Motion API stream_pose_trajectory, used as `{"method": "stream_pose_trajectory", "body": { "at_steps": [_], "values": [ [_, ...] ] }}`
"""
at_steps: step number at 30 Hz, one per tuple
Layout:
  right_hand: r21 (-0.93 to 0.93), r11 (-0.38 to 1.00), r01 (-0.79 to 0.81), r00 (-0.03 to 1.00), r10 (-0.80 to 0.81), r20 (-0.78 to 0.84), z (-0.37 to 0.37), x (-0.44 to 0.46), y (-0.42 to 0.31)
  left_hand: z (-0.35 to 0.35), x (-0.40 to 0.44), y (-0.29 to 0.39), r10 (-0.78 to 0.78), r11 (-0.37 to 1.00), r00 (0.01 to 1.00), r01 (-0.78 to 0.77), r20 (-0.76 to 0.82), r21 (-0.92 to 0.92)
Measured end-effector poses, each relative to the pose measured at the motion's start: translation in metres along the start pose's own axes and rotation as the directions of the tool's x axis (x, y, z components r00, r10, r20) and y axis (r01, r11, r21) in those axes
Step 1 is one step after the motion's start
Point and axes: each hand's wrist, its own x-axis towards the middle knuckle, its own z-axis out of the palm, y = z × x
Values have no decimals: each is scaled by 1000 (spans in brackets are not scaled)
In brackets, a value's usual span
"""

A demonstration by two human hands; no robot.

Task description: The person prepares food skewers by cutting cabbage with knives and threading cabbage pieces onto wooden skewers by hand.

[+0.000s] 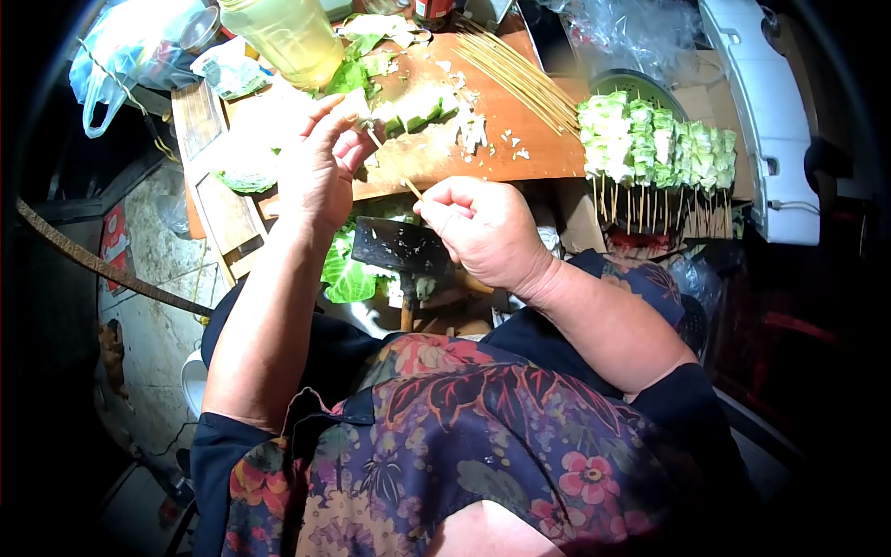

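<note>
My right hand (483, 223) pinches the lower end of a thin wooden skewer (415, 188) above the table's front edge. The skewer points up and left toward my left hand (325, 153), whose fingers are closed around a small pale piece at its upper end; glare hides the detail. Behind the hands, cut green vegetable pieces (418, 113) lie on the wooden table (529, 158). Bare skewers (520, 79) lie in a bundle farther back. At the right, leafy pieces threaded on skewers (659, 144) stand side by side over a round container.
A cleaver (401, 245) lies below my hands, near green leaves (348, 278). A translucent yellowish container (288, 42) stands at the back left, beside plastic bags (139, 46). Half a cabbage (246, 179) is at the left. A white foam box edge (766, 121) borders the right.
</note>
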Motion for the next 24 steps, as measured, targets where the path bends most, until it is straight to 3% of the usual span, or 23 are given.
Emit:
{"method": "stream_pose_trajectory", "body": {
  "at_steps": [5,7,8,11,16,19,24],
  "values": [
    [41,999,-36,999,37,-28,5,-3,-5,15,-14,3,-23,998,1000,24,10,-53],
    [-81,987,138,985,-145,-93,7,6,-8,17,-20,-4,-50,999,997,50,65,-3],
    [83,995,61,991,-50,-125,8,10,-14,15,-26,-12,-101,994,982,106,160,-23],
    [0,994,113,982,-112,-151,7,17,-6,35,-40,-2,-112,992,988,117,105,-42],
    [78,997,7,986,6,-169,4,26,-12,32,-40,-9,-102,994,990,104,98,-17],
    [-35,997,75,985,-79,-155,4,35,-3,29,-34,-7,-94,995,994,93,57,21],
    [-60,994,-88,992,82,-93,8,35,-3,19,-18,-9,-33,995,999,35,-19,95]
  ]
}}
